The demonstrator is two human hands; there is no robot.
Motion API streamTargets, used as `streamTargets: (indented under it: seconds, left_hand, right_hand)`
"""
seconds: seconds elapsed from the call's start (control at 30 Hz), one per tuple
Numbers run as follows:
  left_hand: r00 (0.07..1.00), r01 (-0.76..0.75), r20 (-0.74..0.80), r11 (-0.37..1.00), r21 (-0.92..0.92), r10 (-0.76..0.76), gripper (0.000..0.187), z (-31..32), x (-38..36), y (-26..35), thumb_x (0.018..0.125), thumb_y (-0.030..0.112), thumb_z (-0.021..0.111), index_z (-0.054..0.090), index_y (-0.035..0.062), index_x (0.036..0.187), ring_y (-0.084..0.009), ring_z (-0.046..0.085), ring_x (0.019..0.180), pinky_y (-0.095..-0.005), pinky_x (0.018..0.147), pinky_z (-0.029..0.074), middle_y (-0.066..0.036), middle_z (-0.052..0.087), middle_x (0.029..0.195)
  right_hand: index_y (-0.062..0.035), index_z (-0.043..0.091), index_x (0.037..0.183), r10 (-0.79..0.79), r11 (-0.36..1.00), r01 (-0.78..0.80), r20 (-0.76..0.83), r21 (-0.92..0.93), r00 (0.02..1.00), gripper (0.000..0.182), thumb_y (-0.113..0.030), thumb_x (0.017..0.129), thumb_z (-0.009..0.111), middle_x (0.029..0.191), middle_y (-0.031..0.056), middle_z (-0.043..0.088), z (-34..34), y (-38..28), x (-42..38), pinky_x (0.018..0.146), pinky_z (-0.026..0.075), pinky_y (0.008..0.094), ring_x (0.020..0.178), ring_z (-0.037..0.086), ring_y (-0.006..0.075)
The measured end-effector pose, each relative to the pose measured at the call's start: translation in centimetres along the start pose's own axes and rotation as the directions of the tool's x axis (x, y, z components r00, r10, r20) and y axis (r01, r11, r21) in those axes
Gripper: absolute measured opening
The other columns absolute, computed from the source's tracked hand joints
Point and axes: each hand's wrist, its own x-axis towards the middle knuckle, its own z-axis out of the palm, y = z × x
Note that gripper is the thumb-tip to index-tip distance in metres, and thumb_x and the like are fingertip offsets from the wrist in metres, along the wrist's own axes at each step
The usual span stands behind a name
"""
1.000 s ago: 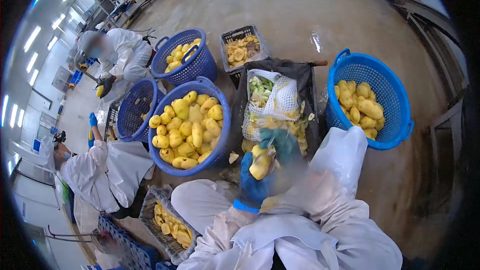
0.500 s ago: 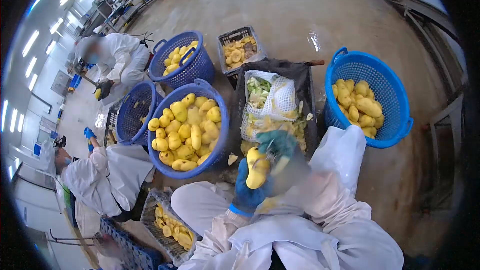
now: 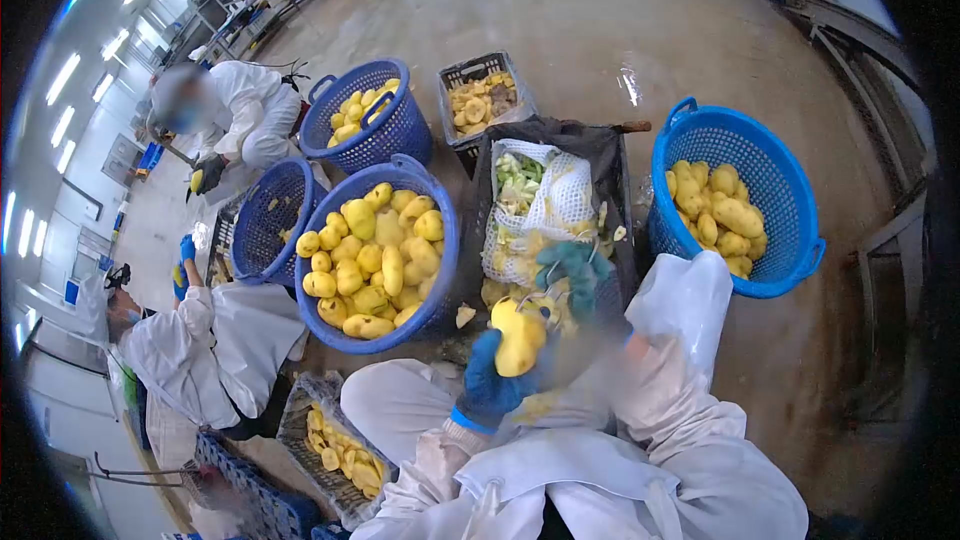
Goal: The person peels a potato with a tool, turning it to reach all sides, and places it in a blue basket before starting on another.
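Observation:
My left hand (image 3: 492,385), in a blue glove, is closed round a peeled yellow fruit (image 3: 519,337) above my lap. Just above and to the right, my right hand (image 3: 580,275) in a green glove has its fingers bent around a thin metal tool (image 3: 546,308), mostly hidden, close to the fruit. Beneath my hands is a black-lined crate (image 3: 612,190) with white netting (image 3: 566,202), green scraps and yellow peelings. On the left stands a purple basket (image 3: 449,275) of yellow fruit, on the right a blue basket (image 3: 770,162) holding more.
Two people in white work clothes sit at the left, one nearer (image 3: 205,340), one farther (image 3: 245,110). Around them are another filled basket (image 3: 400,135), a purple basket (image 3: 262,230) and a crate of yellow slices (image 3: 350,460). A scrap crate (image 3: 480,100) stands ahead.
My right hand has shifted slightly up and away from the fruit. The fruit has turned in my left hand. The nearer person's gloved hand has risen a little.

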Motion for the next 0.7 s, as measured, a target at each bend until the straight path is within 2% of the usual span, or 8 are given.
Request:
streamTargets:
  seconds: [0.07,0.13,0.33,0.43,0.47,0.57,0.63,0.7]
  left_hand:
    - [0.998,-0.043,-0.025,0.931,0.363,0.056,0.071,0.4,-0.5,-0.1,0.080,0.034,0.068,0.035,0.0119,0.140,-0.0294,0.053,0.115,-0.0387,0.089,0.051,-0.013,0.046,0.134]
    - [0.993,-0.104,0.023,0.758,0.643,0.116,0.076,-0.1,-0.6,-0.4,0.077,0.026,0.071,0.033,0.0127,0.141,-0.0298,0.052,0.118,-0.0372,0.085,0.053,-0.011,0.044,0.135]
    - [0.965,-0.199,0.021,0.675,0.710,0.262,0.078,1.2,-0.5,-0.7,0.077,0.020,0.072,0.030,0.0092,0.142,-0.0257,0.053,0.116,-0.0362,0.083,0.053,-0.011,0.047,0.130]
    - [0.945,-0.221,0.056,0.503,0.835,0.322,0.077,-0.2,-0.1,-1.2,0.080,0.023,0.071,0.029,0.0088,0.143,-0.0228,0.055,0.111,-0.0351,0.082,0.053,-0.010,0.049,0.127]
    - [0.943,-0.237,0.091,0.458,0.857,0.319,0.077,-0.2,-0.1,-1.2,0.080,0.024,0.072,0.029,0.0088,0.143,-0.0224,0.055,0.110,-0.0348,0.081,0.053,-0.010,0.049,0.127]
    - [0.928,-0.239,0.112,0.340,0.909,0.355,0.077,0.8,-0.1,-0.6,0.080,0.023,0.073,0.030,0.0081,0.142,-0.0216,0.055,0.109,-0.0331,0.079,0.055,-0.011,0.050,0.125]
    - [0.915,-0.135,-0.031,0.378,0.916,0.403,0.077,0.8,-0.6,-1.1,0.079,0.022,0.073,0.030,0.0074,0.142,-0.0215,0.055,0.109,-0.0329,0.079,0.055,-0.011,0.050,0.125]
    - [0.899,-0.240,0.120,0.247,0.939,0.421,0.078,-2.1,0.6,-0.6,0.080,0.020,0.072,0.029,0.0061,0.142,-0.0218,0.054,0.109,-0.0329,0.080,0.055,-0.011,0.048,0.127]
  right_hand:
    - [0.0006,0.064,0.094,0.109,0.993,-0.107,0.062,-0.041,0.992,0.029,-0.025,0.095,0.052,0.088,0.0085,0.067,1.5,-1.6,-0.5,0.069,0.050,0.0299,0.074,0.062,0.0161]
    - [0.0007,0.064,0.093,-0.056,0.970,0.105,0.214,-0.221,0.975,0.029,-0.026,0.095,0.051,0.086,0.0089,0.067,0.3,0.6,0.7,0.069,0.050,0.0293,0.074,0.062,0.0158]
    - [0.0016,0.066,0.093,-0.028,0.989,0.027,0.004,0.143,1.000,0.029,-0.022,0.096,0.049,0.087,0.0103,0.067,-0.6,0.5,1.7,0.069,0.050,0.0294,0.071,0.062,0.0157]
    - [0.0006,0.065,0.091,0.078,0.993,-0.066,0.137,-0.094,0.988,0.030,-0.025,0.096,0.050,0.085,0.0100,0.066,0.4,2.2,0.3,0.068,0.050,0.0299,0.071,0.061,0.0152]
    - [-0.0006,0.064,0.090,-0.103,0.988,0.113,0.100,-0.106,0.990,0.028,-0.026,0.095,0.053,0.082,0.0088,0.065,-1.2,3.5,1.4,0.067,0.050,0.0303,0.071,0.061,0.0151]
    - [-0.0012,0.064,0.090,0.256,0.964,-0.227,-0.264,0.137,0.930,0.028,-0.026,0.096,0.052,0.082,0.0074,0.064,-2.8,2.5,2.5,0.069,0.050,0.0295,0.072,0.061,0.0143]
    - [-0.0014,0.063,0.093,0.153,0.981,-0.138,-0.108,0.136,0.982,0.027,-0.026,0.096,0.053,0.081,0.0069,0.065,-1.3,2.5,0.7,0.068,0.050,0.0290,0.071,0.061,0.0142]
    - [-0.0015,0.063,0.095,0.189,0.979,-0.187,-0.014,0.084,0.982,0.026,-0.026,0.096,0.053,0.081,0.0068,0.065,0.8,2.4,-0.6,0.068,0.050,0.0291,0.071,0.061,0.0144]
